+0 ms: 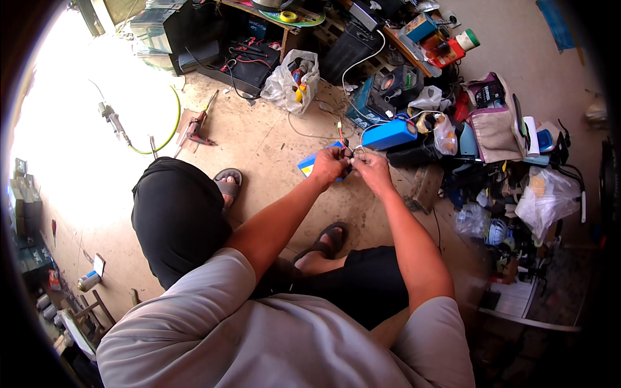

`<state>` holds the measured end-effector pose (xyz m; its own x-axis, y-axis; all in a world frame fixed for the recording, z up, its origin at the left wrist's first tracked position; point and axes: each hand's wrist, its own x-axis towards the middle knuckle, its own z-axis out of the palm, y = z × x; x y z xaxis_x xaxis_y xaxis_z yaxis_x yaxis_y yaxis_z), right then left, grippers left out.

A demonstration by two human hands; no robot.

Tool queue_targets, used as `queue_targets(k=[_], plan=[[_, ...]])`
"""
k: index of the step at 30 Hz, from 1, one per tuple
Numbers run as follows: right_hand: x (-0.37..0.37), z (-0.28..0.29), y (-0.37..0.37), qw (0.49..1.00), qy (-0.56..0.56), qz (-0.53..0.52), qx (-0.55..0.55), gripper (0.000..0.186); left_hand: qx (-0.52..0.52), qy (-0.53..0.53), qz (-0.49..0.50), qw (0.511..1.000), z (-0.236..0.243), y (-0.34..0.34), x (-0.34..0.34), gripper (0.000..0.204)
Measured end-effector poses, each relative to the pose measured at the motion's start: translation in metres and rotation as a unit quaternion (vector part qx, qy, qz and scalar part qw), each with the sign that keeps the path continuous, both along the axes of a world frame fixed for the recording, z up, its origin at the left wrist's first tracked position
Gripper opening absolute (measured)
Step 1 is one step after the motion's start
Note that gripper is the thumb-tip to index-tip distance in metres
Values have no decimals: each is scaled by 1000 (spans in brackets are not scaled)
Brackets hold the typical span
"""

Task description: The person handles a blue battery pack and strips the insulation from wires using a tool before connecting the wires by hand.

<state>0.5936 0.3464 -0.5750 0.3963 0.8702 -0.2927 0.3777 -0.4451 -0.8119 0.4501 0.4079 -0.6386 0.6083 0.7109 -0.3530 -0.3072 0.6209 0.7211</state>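
My left hand (pixel 328 164) and my right hand (pixel 372 171) meet in front of me, fingers closed in a pinch. Between them is a small dark cable end (pixel 348 152), with thin wires running up from it; the fingers hide its exact shape. Partly under my left hand lies a blue shrink-wrapped battery pack (pixel 309 167) with a yellow mark. A second blue battery pack (pixel 390 134) rests just beyond my right hand, by a heap of equipment. A light-coloured wire connector (pixel 340 127) stands up above the left hand.
A white plastic bag (pixel 292 83) of tools stands ahead, near a black battery (pixel 249 68) with red leads. To the left, a red-handled drill-like tool (pixel 196 131) lies on the floor. Bags and cluttered gear, including a beige-purple bag (pixel 495 132), crowd the right. My sandalled feet are below.
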Motion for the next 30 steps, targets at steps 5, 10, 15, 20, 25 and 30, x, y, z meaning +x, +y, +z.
queue_targets(k=[5,10,15,20,25,30], plan=[[7,-10,4,998,-65,3,0,27,19,7,1,1000,1,0,-2,12],[4,-8,8,990,-140,19,-3,31,47,15,8,999,-8,0,1,6],[-3,-2,11,984,-176,29,-15,29,60,36,24,997,-10,-1,4,3],[-2,-3,12,979,-195,47,-19,30,57,44,26,997,-9,-2,5,3],[2,-1,14,976,-201,68,-44,29,49,28,9,998,-13,0,5,7],[8,1,11,977,-198,79,-23,24,1,5,9,1000,-6,0,2,13]])
